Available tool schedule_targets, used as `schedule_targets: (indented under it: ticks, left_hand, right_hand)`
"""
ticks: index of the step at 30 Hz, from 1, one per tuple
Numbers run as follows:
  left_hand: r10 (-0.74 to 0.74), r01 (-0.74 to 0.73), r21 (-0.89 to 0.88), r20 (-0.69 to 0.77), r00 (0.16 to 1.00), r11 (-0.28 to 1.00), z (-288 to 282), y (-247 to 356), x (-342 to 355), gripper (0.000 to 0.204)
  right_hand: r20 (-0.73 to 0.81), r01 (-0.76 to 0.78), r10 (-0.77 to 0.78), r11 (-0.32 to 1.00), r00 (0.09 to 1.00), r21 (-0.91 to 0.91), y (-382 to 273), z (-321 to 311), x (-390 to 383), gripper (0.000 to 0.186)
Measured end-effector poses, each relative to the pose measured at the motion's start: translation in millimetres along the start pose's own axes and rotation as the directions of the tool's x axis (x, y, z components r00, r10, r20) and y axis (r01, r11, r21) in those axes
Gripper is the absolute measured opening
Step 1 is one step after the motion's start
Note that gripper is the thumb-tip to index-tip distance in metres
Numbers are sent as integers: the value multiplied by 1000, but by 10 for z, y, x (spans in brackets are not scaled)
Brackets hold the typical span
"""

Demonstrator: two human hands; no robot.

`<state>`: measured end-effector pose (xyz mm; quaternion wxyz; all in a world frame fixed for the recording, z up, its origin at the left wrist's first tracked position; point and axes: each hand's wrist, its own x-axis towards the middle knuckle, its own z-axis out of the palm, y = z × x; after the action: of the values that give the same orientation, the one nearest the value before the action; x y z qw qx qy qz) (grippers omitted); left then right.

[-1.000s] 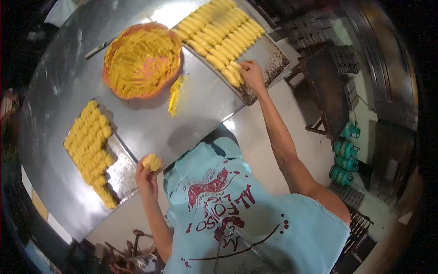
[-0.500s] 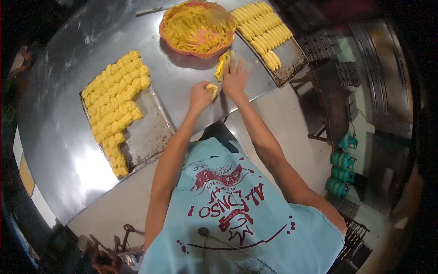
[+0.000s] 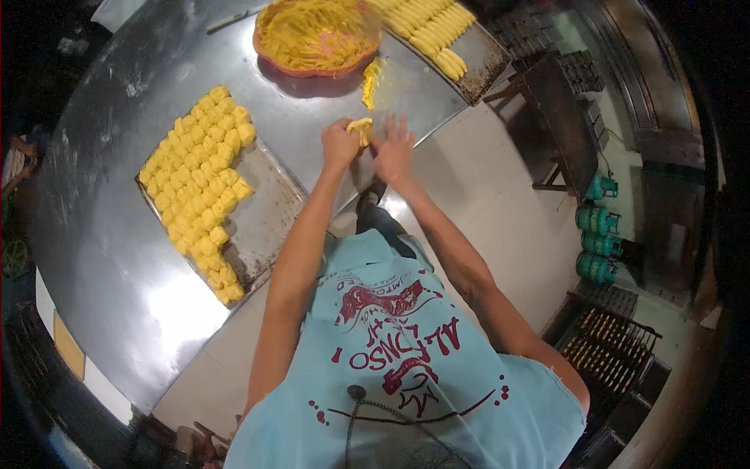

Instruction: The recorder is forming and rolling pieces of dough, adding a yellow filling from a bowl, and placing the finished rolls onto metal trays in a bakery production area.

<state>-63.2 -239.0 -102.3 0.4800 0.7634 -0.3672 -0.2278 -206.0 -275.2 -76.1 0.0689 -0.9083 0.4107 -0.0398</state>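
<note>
My left hand is closed on a flattened piece of yellow dough at the steel table's near edge. Just right of it, my right hand has its fingers spread, slightly blurred, beside the dough. Above both hands lie a yellow filling smear and a pink basin coated inside with yellow filling. A tray of yellow dough lumps is at the left, with part of its metal bare. A tray of long yellow dough pieces sits at the top right.
A flat metal tool lies beside the basin. At the right are a dark stand, stacked metal trays, several green gas cylinders and a rack. Tiled floor shows between table and stand. Someone's limb is faintly visible at the far left.
My left hand has moved from the left tray's corner up and right with the dough. My right hand has left the right tray, reached the smear, then come slightly down beside my left hand.
</note>
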Motion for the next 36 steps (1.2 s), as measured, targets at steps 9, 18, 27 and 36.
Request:
schedule_targets:
  ticks: [9, 18, 27, 36]
  left_hand:
    - [-141, 145, -60, 70, 988, 988, -101, -51, 14, 28]
    - [50, -39, 224, -44, 998, 974, -225, -66, -202, 22]
    - [-44, 52, 208, -43, 998, 977, -319, -79, -262, 20]
    - [64, -34, 237, -118, 991, 971, -277, -156, -341, 17]
  right_hand:
    - [-105, -44, 42, 999, 994, -16, 45, 63, 314, 53]
    - [61, 29, -12, 956, 998, -291, -79, 328, 121, 55]
    - [-45, 186, -189, 980, 981, -70, -21, 154, 76, 51]
    - [-31, 141, -142, 990, 989, -26, 233, 77, 261, 48]
